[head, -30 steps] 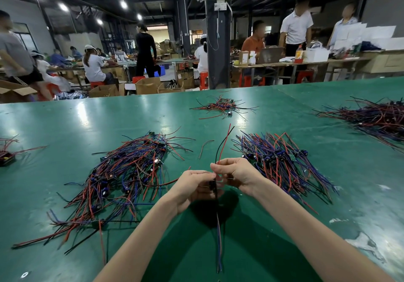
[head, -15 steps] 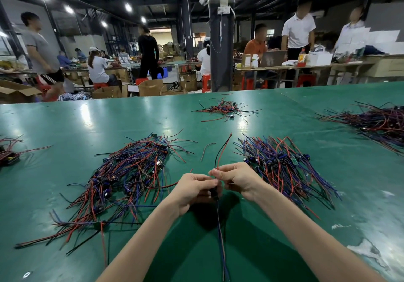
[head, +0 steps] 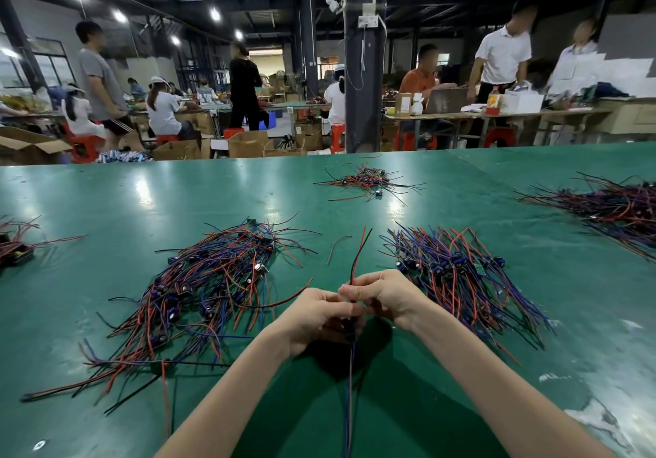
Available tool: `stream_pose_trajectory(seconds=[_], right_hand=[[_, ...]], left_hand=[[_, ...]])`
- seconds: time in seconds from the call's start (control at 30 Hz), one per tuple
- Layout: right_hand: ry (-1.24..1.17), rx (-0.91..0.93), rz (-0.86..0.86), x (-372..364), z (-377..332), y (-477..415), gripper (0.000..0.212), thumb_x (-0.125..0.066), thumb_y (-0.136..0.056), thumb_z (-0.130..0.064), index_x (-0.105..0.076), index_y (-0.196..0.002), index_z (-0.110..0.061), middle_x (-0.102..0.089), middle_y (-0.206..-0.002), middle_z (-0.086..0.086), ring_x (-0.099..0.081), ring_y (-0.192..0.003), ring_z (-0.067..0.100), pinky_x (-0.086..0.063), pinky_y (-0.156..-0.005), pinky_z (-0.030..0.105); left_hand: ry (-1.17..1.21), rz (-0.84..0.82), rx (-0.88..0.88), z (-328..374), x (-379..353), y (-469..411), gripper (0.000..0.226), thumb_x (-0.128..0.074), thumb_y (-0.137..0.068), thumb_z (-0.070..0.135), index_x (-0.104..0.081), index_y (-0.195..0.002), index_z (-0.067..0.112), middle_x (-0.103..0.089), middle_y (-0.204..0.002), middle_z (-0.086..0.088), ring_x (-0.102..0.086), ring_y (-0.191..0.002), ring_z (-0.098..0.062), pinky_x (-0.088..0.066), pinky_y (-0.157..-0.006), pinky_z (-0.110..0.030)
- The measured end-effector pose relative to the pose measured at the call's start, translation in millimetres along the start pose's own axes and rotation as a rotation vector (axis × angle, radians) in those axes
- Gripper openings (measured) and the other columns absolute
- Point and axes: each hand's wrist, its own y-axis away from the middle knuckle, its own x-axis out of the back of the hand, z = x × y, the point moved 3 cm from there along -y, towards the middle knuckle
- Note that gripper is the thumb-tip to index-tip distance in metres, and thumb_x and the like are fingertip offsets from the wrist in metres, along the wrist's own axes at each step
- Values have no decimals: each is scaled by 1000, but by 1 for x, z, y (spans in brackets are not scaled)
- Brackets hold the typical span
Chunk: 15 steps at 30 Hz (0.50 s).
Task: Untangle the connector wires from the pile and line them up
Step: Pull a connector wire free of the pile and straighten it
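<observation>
Both hands — left hand [head: 319, 315], right hand [head: 387, 294] — pinched together on one connector wire [head: 358, 251], light and floppy — best gripped at its small stiff connector, I'd say.

The table [head: 106, 202] is glossy green. On the left, the tangled pile [head: 198, 290] mixes red, blue and black wires; the lined-up pile [head: 458, 280] on the right shows more blue and purple. The held wire [head: 358, 251] runs red and black above, blue below.

Both hands [head: 355, 306] around one connector wire [head: 357, 257]
</observation>
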Motion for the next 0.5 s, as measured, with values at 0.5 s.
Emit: stream_pose_trajectory(seconds=[0.5], right_hand=[[137, 120, 217, 2, 2, -10, 20, -85, -63, -6, -65, -63, -4, -60, -50, 0, -41, -41, 7, -34, -48, 23]], left_hand=[[-31, 64, -81, -1, 3, -7, 37, -65, -86, 3, -64, -50, 13, -62, -57, -8, -60, -50, -17, -52, -54, -24]])
